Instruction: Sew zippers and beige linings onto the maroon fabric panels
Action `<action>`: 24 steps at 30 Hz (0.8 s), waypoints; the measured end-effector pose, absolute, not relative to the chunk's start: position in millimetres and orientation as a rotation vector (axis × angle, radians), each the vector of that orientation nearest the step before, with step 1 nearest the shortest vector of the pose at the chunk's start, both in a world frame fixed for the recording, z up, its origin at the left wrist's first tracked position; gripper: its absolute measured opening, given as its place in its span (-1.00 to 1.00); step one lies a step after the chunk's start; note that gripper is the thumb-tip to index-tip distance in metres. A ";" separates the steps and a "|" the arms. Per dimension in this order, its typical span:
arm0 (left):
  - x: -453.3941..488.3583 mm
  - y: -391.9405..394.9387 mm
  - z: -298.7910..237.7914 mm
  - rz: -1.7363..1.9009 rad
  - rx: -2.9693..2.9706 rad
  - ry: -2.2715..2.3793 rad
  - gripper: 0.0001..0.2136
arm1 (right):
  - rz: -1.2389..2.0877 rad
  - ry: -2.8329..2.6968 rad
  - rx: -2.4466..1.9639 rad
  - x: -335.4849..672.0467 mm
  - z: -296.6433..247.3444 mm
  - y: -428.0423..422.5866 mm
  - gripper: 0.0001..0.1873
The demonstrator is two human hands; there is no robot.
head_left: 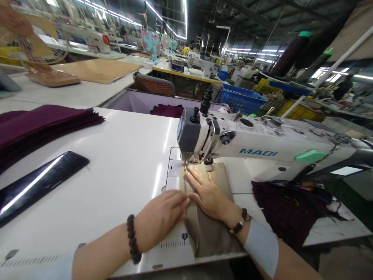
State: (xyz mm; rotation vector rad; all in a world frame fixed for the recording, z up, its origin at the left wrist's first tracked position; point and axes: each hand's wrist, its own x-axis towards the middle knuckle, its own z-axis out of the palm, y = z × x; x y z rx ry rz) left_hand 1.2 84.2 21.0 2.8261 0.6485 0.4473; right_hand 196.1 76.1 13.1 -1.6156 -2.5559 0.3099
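Observation:
A strip of tan fabric (214, 229) lies on the white sewing table (122, 171), running under the needle of a white Maqi sewing machine (256, 144). My right hand (208, 194) lies flat on the fabric just in front of the presser foot, fingers stretched out toward the needle. My left hand (160, 217) is curled, its fingertips pinched on the fabric's left edge right beside the right hand. Both wrists carry bead bracelets.
A black phone (37, 182) lies on the table's left. Stacked maroon cloth (37, 124) sits at the far left, and dark maroon pieces (285, 206) lie under the machine arm on the right. A blue crate (240, 99), fans and other machines stand behind.

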 end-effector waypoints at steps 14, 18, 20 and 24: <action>-18.3 18.8 28.1 0.531 2.665 0.324 -0.61 | 0.257 -2.620 -1.648 193.5 15.5 73.5 -0.42; -21.2 15.1 25.6 0.568 2.605 0.302 -0.64 | 0.258 -2.631 -1.661 191.9 18.0 73.8 -0.45; -21.7 13.3 22.7 0.578 2.594 0.302 -0.65 | 0.269 -2.625 -1.681 189.9 19.1 74.2 -0.45; -19.1 9.2 14.5 0.595 2.589 0.343 -0.65 | 0.319 -2.598 -1.700 181.7 23.3 64.9 -0.47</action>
